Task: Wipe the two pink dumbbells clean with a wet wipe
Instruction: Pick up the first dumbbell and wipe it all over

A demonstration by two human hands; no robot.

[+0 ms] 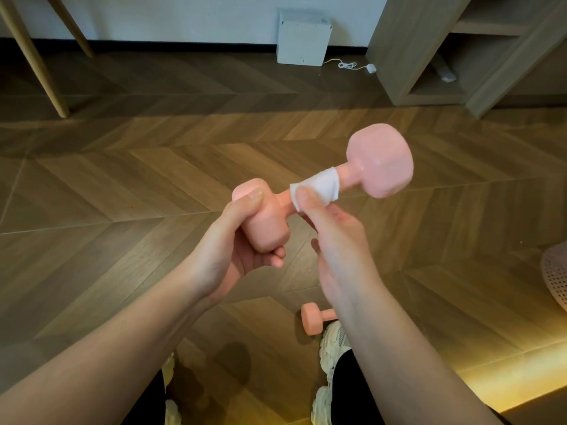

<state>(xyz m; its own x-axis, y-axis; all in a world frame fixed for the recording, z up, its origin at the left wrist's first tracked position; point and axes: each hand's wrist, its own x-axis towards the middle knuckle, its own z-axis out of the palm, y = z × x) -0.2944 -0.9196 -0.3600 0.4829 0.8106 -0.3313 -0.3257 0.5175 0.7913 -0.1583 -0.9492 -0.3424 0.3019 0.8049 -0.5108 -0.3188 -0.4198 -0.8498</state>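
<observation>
One pink dumbbell (pixel 380 161) was aloft, tilted, its far head higher and to the right, with a white wet wipe (pixel 319 187) wrapped around its handle near that head. The second pink dumbbell (pixel 311 322) lay on the floor (pixel 153 179) below, partly hidden.

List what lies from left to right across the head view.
Wooden furniture leg, left hand, wet wipe, far head of the held pink dumbbell, pink perforated object at the right edge.

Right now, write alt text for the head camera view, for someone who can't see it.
A person's left hand holds one end of a pink dumbbell while the right hand pinches a wet wipe round its handle. A second pink dumbbell lies on the wooden floor beside a shoe.
</observation>
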